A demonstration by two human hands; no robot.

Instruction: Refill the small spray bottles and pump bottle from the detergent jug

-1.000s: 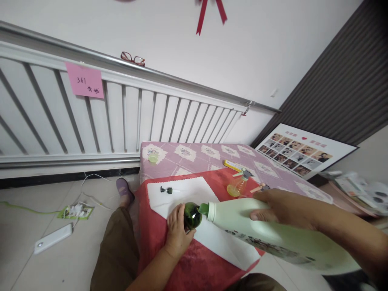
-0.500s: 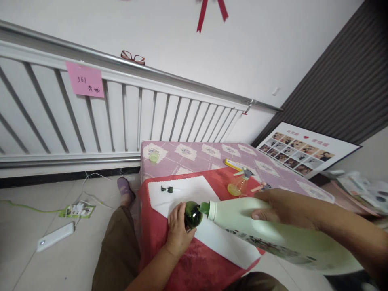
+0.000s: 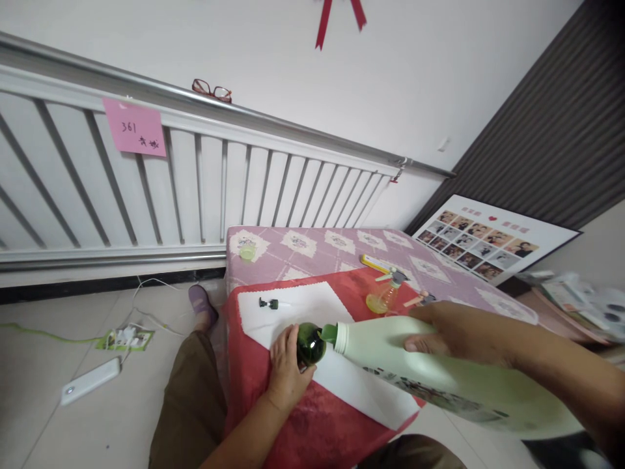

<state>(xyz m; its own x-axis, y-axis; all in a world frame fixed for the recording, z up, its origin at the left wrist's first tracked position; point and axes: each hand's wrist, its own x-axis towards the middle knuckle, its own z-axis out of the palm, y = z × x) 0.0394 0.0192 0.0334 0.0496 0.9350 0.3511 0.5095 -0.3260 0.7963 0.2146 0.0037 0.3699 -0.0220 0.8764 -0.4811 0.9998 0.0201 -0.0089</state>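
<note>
The left hand (image 3: pixel 284 371) is wrapped around a small round dark-green glass bottle (image 3: pixel 310 343), steadying it on a white paper sheet (image 3: pixel 312 306) spread over a red cloth (image 3: pixel 322 430). The right hand (image 3: pixel 452 332) is clamped over a large pale-green plastic jug (image 3: pixel 434 378), tipped almost flat so its green spout (image 3: pixel 329 334) meets the small bottle's mouth. On the sheet lies a small black pump cap (image 3: pixel 268 303), well apart. Beyond the jug stands a yellow spray bottle (image 3: pixel 383 298) on the pink patterned table (image 3: pixel 312 244).

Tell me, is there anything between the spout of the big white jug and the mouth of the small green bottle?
Nothing visible. The green spout of the white jug sits right at the green bottle.
</note>
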